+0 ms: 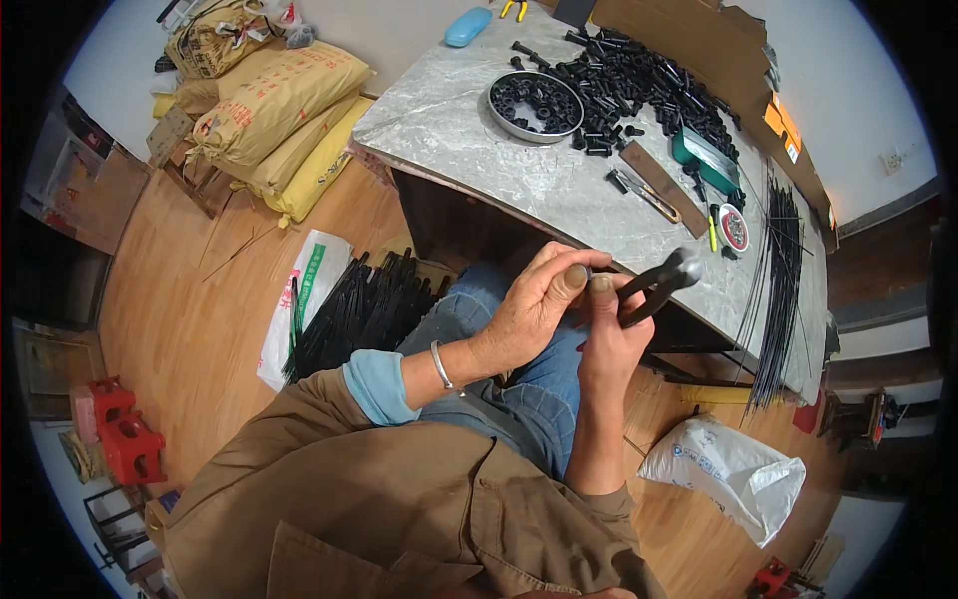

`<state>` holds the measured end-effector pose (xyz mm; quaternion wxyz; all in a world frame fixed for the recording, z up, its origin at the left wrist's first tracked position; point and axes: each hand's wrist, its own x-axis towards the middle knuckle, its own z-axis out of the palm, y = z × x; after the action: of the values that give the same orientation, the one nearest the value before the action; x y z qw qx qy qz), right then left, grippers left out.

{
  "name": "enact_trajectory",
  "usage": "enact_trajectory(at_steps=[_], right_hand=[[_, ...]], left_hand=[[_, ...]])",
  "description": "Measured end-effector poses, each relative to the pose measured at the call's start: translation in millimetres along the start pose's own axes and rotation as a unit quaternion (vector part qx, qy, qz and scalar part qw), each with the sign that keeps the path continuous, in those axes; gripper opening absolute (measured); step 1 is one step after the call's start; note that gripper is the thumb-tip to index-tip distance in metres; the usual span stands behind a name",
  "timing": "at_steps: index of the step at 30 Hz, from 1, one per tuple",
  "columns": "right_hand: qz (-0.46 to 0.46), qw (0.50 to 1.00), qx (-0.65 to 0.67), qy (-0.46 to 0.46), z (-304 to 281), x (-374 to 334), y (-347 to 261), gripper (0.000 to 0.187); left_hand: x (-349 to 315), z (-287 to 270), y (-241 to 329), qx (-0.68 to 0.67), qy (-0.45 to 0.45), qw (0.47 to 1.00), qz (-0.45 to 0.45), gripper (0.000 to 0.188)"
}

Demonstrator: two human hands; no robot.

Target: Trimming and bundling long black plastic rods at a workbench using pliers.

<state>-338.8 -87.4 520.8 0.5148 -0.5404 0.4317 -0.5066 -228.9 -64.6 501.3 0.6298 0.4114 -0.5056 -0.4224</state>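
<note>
My left hand (544,295), a bangle on its wrist, pinches a small dark piece (587,272) between thumb and fingers; most of that piece is hidden. Close beside it, my right hand (611,334) is closed around the dark handles of a pair of pincers (654,287), whose shiny metal head points up and to the right. The right thumb tip meets the left fingertips at the small piece. Both hands are above my lap, just in front of the table edge.
On the grey marbled table (439,120) lie a pile of black bolts (639,75), a round metal dish (534,138) of black nuts, scissors (654,198), a green box (707,160) and thin black rods (781,270). Black strips (359,314) lie left of my legs; stacked sacks (284,100) stand farther left.
</note>
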Motion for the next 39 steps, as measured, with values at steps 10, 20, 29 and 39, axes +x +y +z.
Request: enact_trajectory(at_steps=[10, 20, 29, 39], right_hand=[[-0.210, 0.937, -0.272, -0.066, 1, -16, 0, 0.016], [0.160, 0.951, -0.030, -0.261, -52, -11, -52, 0.043], [0.390, 0.854, -0.039, -0.343, -78, -32, -58, 0.035], [0.427, 0.844, 0.076, -0.315, -78, -41, -62, 0.035]], left_hand=[[3, -7, -8, -0.073, 0.009, 0.996, -0.052, 0.039], [13, -10, 5, -0.094, 0.013, 0.983, -0.157, 0.068], [7, 5, 4, -0.056, -0.001, 0.993, -0.107, 0.068], [3, 11, -7, -0.005, -0.021, 0.995, -0.102, 0.066]])
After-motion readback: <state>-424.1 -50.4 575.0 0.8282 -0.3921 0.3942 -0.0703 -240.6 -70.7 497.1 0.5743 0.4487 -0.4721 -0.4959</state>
